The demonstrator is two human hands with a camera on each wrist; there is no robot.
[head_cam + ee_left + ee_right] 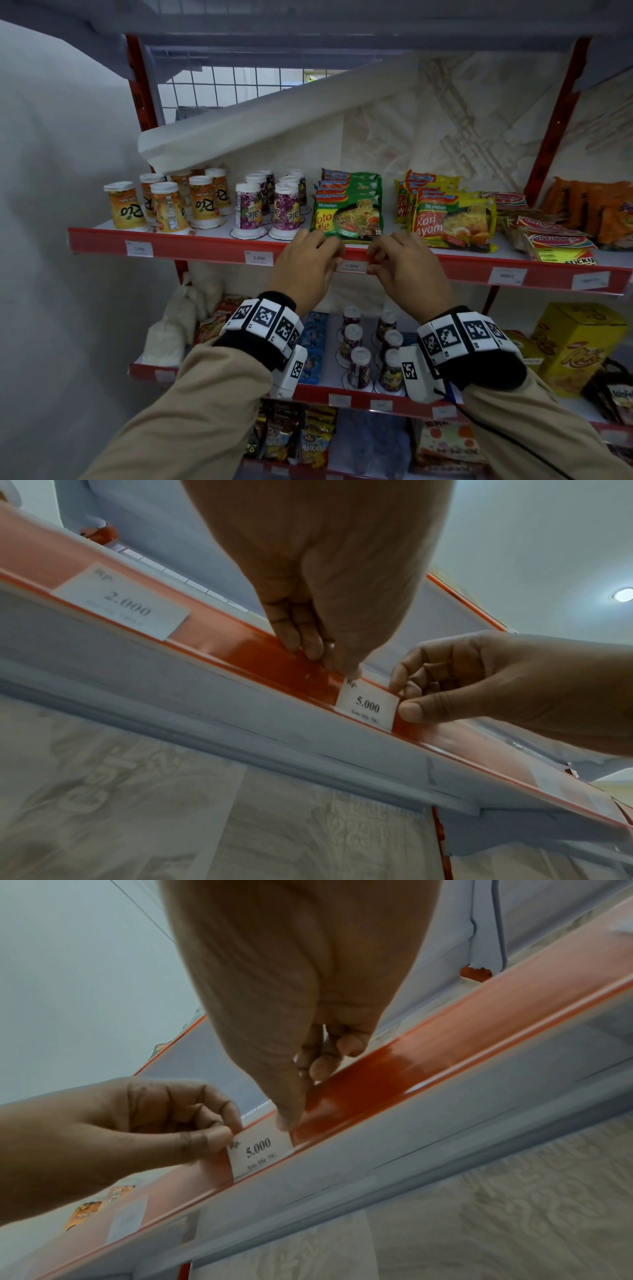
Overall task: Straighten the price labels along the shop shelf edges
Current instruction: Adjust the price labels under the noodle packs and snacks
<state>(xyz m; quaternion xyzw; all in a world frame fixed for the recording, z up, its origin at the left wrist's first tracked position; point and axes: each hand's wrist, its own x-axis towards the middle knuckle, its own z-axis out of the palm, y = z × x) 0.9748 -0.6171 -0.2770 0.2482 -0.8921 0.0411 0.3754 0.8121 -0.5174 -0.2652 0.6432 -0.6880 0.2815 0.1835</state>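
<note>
Both hands, the left hand (306,263) and right hand (408,265), pinch the two ends of the 5.000 label (368,708) in the red shelf strip (205,248); uneven pulling could tilt or tear it.

Head looks down; wrists look up, sharing the 5.000 label (368,708).

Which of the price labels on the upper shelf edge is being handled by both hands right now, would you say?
The 5.000 label, below the green noodle packets: the left hand and right hand pinch its ends. The 2.000 label sits untouched.
</note>
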